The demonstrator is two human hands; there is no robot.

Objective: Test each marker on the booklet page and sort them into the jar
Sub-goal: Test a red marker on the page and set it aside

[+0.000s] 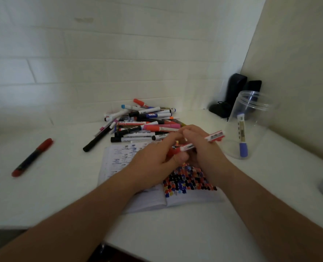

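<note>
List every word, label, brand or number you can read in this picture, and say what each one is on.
None can be read for certain.
White marker with a blue label in the pile: white letters, blurred.
Red-and-white marker in both hands: dark print, blurred.
Marker with a purple cap in the clear plastic jar: label too small.
Open booklet page: blue print, too small.

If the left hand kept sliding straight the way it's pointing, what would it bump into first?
Probably the right hand, which sits just ahead of the left hand; both grip the red marker. Past that stands the jar, though depth is hard to judge.
</note>
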